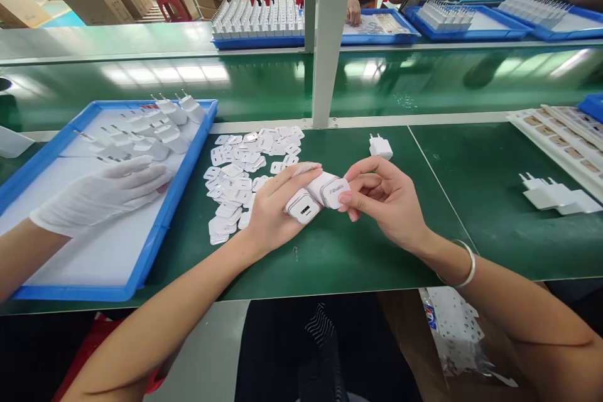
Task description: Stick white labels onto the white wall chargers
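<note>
Two white chargers lie side by side in my left hand [277,207], its fingers wrapped over them. The nearer charger [304,208] shows a dark port slot in its end face. On the other charger [320,187], a white face plate with grey lettering [335,192] covers the end. My right hand [384,198] pinches the edge of that plate between thumb and fingers. Whether the plate touches the charger fully cannot be seen. Many loose white plates [235,182] lie on the green table just left of my hands. A single charger [380,147] stands behind my right hand.
A blue-rimmed tray [164,213] with several chargers is at the left, a co-worker's gloved hand [103,191] over it. More chargers [558,195] and a white partitioned tray [556,144] are at the right. A metal post [326,44] rises behind my hands.
</note>
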The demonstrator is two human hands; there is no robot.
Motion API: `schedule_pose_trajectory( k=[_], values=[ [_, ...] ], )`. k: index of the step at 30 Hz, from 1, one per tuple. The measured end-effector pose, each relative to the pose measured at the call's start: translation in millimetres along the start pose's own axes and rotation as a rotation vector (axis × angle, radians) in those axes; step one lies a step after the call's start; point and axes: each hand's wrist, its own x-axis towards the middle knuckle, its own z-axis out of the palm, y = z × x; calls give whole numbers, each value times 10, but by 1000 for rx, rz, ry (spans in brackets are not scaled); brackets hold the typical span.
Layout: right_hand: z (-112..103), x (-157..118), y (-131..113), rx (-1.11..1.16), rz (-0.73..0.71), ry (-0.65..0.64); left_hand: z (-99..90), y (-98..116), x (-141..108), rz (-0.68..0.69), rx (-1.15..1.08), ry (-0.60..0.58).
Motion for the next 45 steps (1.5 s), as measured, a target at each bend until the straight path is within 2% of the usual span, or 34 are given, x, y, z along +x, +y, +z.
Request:
schedule_pose_trajectory(
  k=[14,32,38,45],
  values=[
    [11,-3,-3,-39,-28,-16,-2,32,3,22,30,19],
    [-19,-4,-77,-10,130,-53,0,50,-11,73,54,-5],
    [-34,-1,-83,21,221,-61,17,43,-28,76,91,-7],
    [-41,23,-96,27,229,-61,-12,20,-11,118,88,-25]
  ],
)
